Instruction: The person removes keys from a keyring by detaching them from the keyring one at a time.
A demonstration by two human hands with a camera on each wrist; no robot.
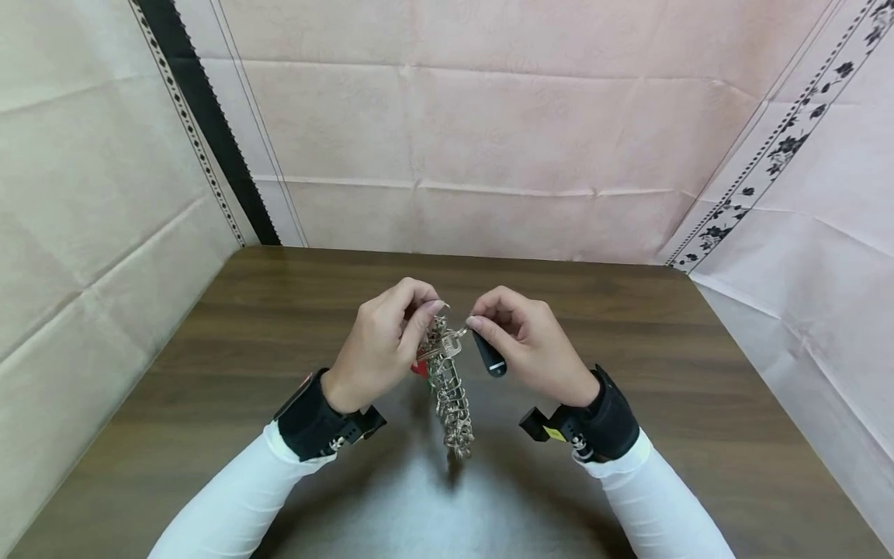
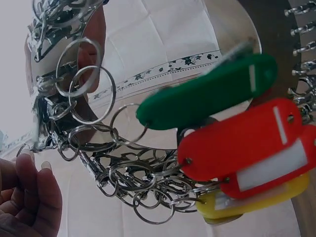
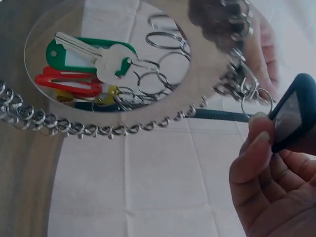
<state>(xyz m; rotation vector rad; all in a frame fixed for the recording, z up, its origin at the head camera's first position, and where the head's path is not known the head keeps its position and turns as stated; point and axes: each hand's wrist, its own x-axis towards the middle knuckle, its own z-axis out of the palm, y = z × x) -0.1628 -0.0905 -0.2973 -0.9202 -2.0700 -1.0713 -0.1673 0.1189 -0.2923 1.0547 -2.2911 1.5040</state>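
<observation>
In the head view my left hand grips the top of a large flat metal key ring, which hangs nearly edge-on with many small hooks along its rim. My right hand pinches a small split ring carrying a black key tag, right beside a hook at the big ring's rim. Seen from the left wrist, a green tag, a red tag and a yellow tag hang from the holder on split rings. A silver key shows through the central hole in the right wrist view.
The brown wooden table lies under both hands. Pale creased cloth stands behind and at both sides, with a floral border at the right. Each wrist wears a black camera strap.
</observation>
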